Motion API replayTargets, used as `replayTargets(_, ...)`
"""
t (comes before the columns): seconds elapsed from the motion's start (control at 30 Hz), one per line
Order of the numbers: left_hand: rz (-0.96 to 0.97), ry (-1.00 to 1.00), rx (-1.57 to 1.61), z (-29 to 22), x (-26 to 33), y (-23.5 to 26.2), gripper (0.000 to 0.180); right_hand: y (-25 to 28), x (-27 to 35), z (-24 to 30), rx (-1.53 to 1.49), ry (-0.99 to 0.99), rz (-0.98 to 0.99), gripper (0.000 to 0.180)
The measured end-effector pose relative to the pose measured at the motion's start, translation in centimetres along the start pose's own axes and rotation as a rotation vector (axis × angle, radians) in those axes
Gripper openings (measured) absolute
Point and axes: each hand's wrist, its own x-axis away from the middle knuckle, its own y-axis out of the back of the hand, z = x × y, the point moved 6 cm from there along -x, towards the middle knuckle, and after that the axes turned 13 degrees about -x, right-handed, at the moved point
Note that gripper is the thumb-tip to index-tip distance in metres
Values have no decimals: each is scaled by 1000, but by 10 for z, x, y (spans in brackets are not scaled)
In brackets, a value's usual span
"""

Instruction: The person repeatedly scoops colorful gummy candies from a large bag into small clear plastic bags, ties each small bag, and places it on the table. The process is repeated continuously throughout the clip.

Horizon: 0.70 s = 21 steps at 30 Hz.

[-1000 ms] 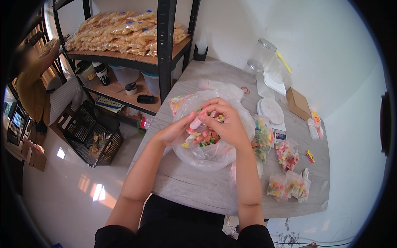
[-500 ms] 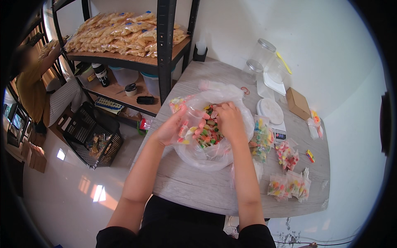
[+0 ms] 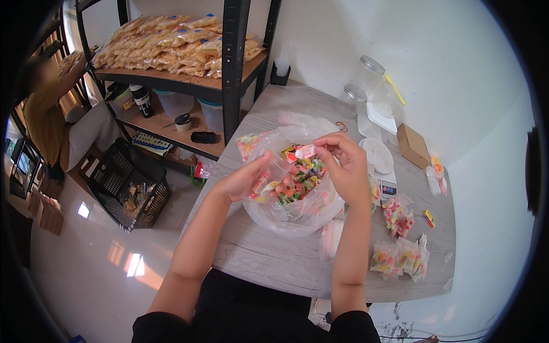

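Observation:
A large clear plastic bag (image 3: 274, 220) stands wide-mouthed on the table, filled with colourful wrapped candies (image 3: 306, 180). Over its right side, the thumb and fingers of my right hand (image 3: 347, 166) pinch a candy in a white and pink-red wrapper (image 3: 305, 151). At the left of the mouth, my left hand (image 3: 243, 180) has its fingers curled round a small clear bag (image 3: 262, 187) with a few candies showing in it. Part of that small bag is hidden by the hand and blends with the big one.
Right of the big bag are a digital scale (image 3: 388, 190), a white round lid (image 3: 376, 155) and packed candy bags (image 3: 397, 257). Clear jars (image 3: 366, 74) and a brown box (image 3: 413, 146) stand behind. Left are a shelf (image 3: 166, 77), a black crate (image 3: 128, 186) and another person (image 3: 43, 123).
My right hand has risen out of the candies, moving right, and now pinches one wrapped candy. My left hand stays at the bag's left side with the small bag.

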Motion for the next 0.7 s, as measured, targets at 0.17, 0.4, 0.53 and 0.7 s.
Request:
replayTargets(0.17,87,26,-12,4,1,-2,66,-18,0,8,106,-16,144,19)
replayTargets(0.4,162,-14,15,5,1,-8,52,-37,10,-14,-117,-401,284,28)
replayTargets(0.53,49,45,-50,9,2,-4,54,-50,15,-16,-299,-493,319,29)
replayTargets(0.7,99,-45,35,6,-1,-7,58,-49,14,-4,-250,-435,395,35)
